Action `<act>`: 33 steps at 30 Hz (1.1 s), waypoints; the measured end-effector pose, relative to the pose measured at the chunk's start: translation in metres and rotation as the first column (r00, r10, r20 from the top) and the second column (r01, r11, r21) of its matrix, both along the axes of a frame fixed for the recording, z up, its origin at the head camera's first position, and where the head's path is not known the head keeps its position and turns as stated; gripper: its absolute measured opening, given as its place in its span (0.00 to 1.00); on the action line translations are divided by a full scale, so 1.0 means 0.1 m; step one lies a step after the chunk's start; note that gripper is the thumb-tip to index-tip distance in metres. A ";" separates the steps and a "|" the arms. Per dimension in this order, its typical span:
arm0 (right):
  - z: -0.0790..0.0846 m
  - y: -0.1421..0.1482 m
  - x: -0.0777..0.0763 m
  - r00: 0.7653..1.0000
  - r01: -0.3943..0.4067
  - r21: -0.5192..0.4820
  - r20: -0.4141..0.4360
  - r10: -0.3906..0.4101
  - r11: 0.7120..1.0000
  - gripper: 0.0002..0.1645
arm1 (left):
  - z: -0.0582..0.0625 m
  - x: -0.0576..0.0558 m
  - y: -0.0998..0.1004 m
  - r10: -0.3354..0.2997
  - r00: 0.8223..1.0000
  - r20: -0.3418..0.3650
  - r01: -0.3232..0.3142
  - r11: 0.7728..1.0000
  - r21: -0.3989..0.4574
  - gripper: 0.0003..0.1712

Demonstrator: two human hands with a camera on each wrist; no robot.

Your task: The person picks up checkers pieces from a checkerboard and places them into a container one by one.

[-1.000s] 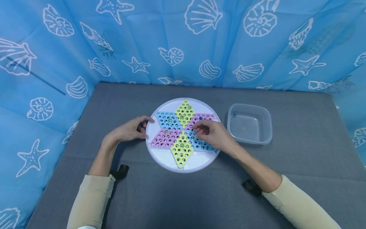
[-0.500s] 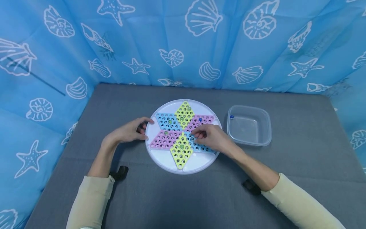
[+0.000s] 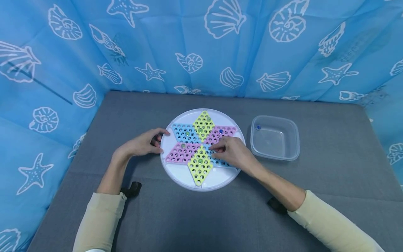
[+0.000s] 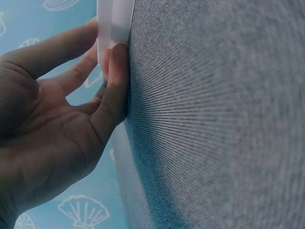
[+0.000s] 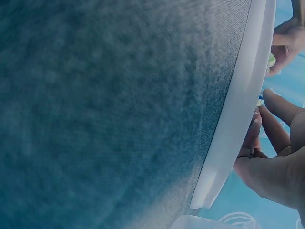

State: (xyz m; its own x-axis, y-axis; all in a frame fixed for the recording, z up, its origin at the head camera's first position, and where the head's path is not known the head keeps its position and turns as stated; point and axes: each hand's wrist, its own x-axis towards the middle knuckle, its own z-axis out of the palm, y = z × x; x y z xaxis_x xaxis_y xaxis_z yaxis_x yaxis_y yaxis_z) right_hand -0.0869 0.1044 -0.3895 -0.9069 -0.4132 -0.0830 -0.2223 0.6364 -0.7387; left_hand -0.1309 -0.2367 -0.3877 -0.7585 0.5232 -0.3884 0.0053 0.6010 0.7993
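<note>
A round white Chinese checkers board [image 3: 220, 176] with a pink, blue and yellow star of holes lies on the grey table. My left hand [image 3: 143, 142] holds its left rim, thumb and fingers against the edge; the left wrist view shows the fingers curled at the white rim [image 4: 114, 24]. Over the blue section at the right, my right hand [image 3: 234, 151] pinches a small marble [image 5: 260, 101], mostly hidden by the fingertips. Several marbles sit in holes, among them a dark blue marble [image 3: 221, 131] on pink and a green marble [image 3: 200, 161] on yellow.
Right of the board stands a clear plastic box [image 3: 275, 155] with a blue marble [image 3: 258, 127] inside. A blue curtain [image 3: 201, 42] with white shells hangs behind and to the left of the grey table [image 3: 195, 217].
My right hand has shifted slightly left, its fingertips lower over the blue section. The blue marble in the box rolled a little left and back again. My left hand stays at the rim.
</note>
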 end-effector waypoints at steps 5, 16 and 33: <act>0.01 -0.01 -0.01 1.000 -0.003 0.023 -0.011 0.003 1.000 0.12 | 0.00 -0.01 -0.01 0.000 1.000 0.011 0.000 1.000 0.015 0.33; -0.03 -0.02 0.00 0.999 0.015 0.039 -0.040 -0.014 0.999 0.08 | -0.01 0.01 -0.02 -0.005 1.000 0.006 0.005 1.000 0.006 0.32; 0.05 0.06 0.01 0.999 0.021 -0.047 0.040 -0.019 0.999 0.07 | 0.00 0.00 -0.01 -0.004 1.000 0.005 0.004 1.000 0.005 0.33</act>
State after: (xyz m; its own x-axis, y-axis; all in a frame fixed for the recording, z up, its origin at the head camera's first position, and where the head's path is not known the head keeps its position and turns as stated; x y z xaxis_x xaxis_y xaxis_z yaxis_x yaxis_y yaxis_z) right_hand -0.0855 0.1102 -0.3848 -0.9113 -0.3994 -0.0996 -0.1799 0.6041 -0.7764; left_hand -0.1310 -0.2375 -0.3875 -0.7542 0.5284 -0.3899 0.0036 0.5971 0.8022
